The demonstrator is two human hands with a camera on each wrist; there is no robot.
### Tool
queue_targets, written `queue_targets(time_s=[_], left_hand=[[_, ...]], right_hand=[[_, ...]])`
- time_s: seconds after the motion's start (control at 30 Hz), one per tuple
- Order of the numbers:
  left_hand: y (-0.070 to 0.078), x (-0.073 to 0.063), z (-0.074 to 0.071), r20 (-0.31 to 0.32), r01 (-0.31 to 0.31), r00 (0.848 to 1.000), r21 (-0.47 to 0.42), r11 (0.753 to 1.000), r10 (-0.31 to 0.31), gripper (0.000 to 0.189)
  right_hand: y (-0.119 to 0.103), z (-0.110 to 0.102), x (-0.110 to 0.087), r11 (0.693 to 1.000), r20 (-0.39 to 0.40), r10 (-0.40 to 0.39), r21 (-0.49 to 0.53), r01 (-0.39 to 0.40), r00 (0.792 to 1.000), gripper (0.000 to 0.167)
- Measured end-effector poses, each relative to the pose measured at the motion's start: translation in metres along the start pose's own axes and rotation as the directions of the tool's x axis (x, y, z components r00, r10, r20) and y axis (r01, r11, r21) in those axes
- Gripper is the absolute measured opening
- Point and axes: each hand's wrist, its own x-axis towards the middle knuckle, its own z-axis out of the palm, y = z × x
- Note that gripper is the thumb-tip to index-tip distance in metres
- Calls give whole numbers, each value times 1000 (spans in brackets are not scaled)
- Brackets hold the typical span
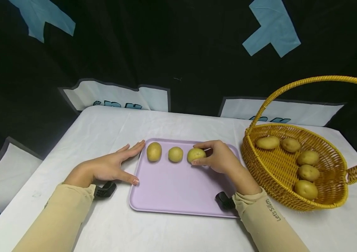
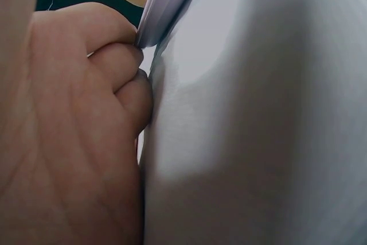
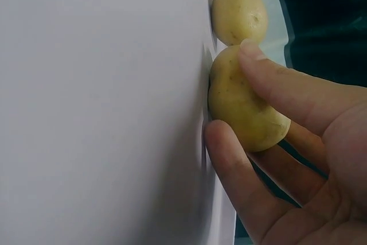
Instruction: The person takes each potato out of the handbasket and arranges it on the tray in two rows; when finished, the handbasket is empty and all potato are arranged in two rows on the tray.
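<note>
Fingers of your right hand (image 1: 220,159) curled round third potato (image 1: 195,154), seating it in row on lilac tray (image 1: 178,196); left hand (image 1: 112,168) lay flat, fingers straight, steadying tray's edge.

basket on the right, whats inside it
Five potatoes lie inside the basket: two at the back, three in a line toward the front. The near wall hides part of the floor.

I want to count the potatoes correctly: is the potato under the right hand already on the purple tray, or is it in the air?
On the tray. The potato touches the purple tray surface in the right wrist view, third in the row, with the right hand fingers curled around it.
</note>
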Motion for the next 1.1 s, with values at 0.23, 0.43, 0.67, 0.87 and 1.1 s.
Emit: queue_targets(time_s=[0.23, 0.43, 0.67, 0.87, 1.1], left_hand=[[1, 0, 0, 0, -2, 1000, 1, 1000, 2, 119], [1, 0, 0, -1, 5, 1000, -3, 1000, -5, 119], [0, 0, 0, 3, -11, 1000, -12, 1000, 11, 118], [1, 0, -1, 1, -14, 1000, -14, 1000, 14, 118], [0, -1, 0, -4, -15, 1000, -3, 1000, 15, 117]], right_hand=[[-2, 0, 0, 1000, -6, 2, -21, -2, 1000, 51], [-2, 1, -1, 1000, -2, -7, -18, 7, 1000, 51], [0, 0, -1, 1000, -6, -11, -12, 11, 1000, 51], [1, 0, -1, 1000, -5, -21, 6, 21, 1000, 51], [2, 1, 0, 1000, -1, -10, 2, 10, 1000, 52]])
